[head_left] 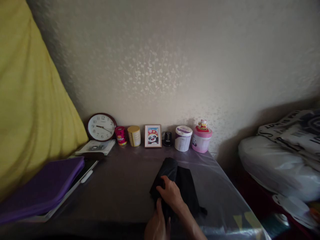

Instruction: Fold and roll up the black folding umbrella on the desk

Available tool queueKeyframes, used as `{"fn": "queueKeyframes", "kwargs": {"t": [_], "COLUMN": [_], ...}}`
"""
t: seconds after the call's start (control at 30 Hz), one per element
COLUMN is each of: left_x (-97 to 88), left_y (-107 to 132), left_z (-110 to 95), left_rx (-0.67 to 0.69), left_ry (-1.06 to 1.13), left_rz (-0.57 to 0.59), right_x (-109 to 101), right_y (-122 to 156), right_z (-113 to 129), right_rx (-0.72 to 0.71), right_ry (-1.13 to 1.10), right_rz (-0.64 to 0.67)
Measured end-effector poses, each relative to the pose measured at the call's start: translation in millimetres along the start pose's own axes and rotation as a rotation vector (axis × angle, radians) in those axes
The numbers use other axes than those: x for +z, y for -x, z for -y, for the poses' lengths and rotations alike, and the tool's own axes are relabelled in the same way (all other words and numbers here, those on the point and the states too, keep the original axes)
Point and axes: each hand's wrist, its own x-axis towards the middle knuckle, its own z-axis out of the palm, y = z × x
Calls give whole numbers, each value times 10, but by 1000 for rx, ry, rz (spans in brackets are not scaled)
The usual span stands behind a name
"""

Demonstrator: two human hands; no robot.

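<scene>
A black folding umbrella lies on the table, its dark cloth loose and spread in flaps. A small strap end sticks out at its lower right. My right hand is on the upper left folds, with thumb and fingers closing on the cloth. Just below, near the front edge, my left hand is wrapped round the lower end of the umbrella. Part of that end is hidden by my hands.
Along the wall stand a clock, a red tin, a yellow-lidded jar, a framed panda picture, a small black device, a white tub and a pink tub topped by a figurine. A purple folder lies left. Wrapped bundles sit right.
</scene>
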Motion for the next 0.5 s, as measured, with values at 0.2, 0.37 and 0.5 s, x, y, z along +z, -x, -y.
{"fn": "queueKeyframes", "kwargs": {"t": [0.2, 0.37, 0.5], "left_x": [-3, -71, -108], "left_y": [-17, -38, -42], "left_z": [5, -54, -75], "left_rx": [81, 76, 65], "left_ry": [-58, -157, -159], "left_rz": [60, 100, 114], "right_x": [-10, -12, 23], "right_y": [-18, -3, 29], "right_z": [46, 100, 130], "right_rx": [-66, -103, -178], "right_ry": [130, 225, 261], "right_rz": [63, 91, 105]}}
